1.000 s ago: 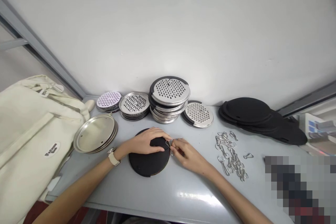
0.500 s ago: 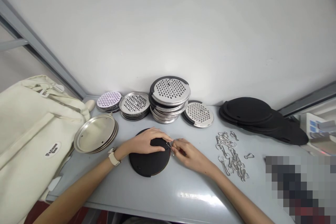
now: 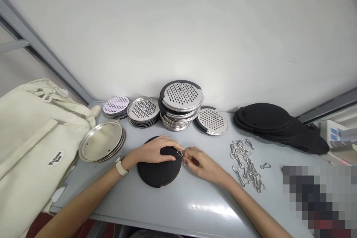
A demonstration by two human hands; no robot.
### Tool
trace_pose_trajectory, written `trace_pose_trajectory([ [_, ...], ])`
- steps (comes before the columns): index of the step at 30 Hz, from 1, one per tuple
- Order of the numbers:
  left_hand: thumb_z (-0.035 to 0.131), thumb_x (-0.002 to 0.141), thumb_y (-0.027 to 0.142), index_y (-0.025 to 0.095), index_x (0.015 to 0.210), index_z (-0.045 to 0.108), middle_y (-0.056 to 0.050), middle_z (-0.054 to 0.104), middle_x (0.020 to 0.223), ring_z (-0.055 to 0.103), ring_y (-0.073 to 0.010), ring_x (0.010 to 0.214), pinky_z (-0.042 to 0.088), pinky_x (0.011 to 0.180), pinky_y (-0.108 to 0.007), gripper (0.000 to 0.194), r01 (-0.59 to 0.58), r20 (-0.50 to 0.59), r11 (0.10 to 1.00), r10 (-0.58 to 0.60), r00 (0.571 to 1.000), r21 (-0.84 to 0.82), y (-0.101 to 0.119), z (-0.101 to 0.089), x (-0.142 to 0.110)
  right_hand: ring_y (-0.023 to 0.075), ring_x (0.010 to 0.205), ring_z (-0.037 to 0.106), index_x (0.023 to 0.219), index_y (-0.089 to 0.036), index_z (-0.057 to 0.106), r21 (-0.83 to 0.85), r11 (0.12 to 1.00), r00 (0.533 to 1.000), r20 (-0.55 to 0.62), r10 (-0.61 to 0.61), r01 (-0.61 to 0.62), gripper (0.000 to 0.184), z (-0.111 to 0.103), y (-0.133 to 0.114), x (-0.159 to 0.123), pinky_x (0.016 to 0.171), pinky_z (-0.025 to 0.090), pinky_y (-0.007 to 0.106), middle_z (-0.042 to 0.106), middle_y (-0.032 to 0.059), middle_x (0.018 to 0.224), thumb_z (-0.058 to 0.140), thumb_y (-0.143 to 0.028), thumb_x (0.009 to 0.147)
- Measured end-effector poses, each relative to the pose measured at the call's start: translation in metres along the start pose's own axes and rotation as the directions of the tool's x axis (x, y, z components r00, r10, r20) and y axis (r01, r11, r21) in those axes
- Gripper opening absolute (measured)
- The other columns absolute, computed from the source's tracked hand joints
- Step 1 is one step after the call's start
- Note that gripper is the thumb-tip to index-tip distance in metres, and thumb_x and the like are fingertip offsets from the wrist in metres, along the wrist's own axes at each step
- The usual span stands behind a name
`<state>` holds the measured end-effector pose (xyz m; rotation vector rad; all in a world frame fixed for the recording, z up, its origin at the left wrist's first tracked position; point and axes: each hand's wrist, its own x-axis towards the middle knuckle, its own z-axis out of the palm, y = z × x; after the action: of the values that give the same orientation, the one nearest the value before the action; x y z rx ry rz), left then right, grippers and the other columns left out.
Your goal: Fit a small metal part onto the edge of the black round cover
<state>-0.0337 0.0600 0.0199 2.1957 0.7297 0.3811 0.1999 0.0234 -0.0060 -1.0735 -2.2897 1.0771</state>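
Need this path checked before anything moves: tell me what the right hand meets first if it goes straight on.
Past the metal clip it pinches, the right hand would probably meet the edge of the black disc, near the left hand; depth is unclear.

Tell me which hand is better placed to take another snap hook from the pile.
Right, probably: the right hand is nearer the pile of metal hooks, though it pinches a hook; the left hand lies on the black disc, farther away.
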Motion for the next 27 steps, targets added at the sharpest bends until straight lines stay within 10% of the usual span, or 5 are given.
trace_pose_trajectory([
  [27,0.064,0.084,0.03,0.026,0.118,0.06,-0.001,0.066,0.116,0.055,-0.0175,0.112,0.03,0.103,-0.029,0.034,0.027,0.011,0.999,-0.027,1.0,-0.025,0.0041,-0.0031,0.0002,0.0107,0.064,0.044,0.08,-0.02,0.048,0.151,0.985,0.996,0.008,0.085,-0.085,0.009,-0.0033,-0.0015,0.0011,0.059,0.037,0.022,0.049,-0.0028,0.072,0.044,-0.019,0.088],
])
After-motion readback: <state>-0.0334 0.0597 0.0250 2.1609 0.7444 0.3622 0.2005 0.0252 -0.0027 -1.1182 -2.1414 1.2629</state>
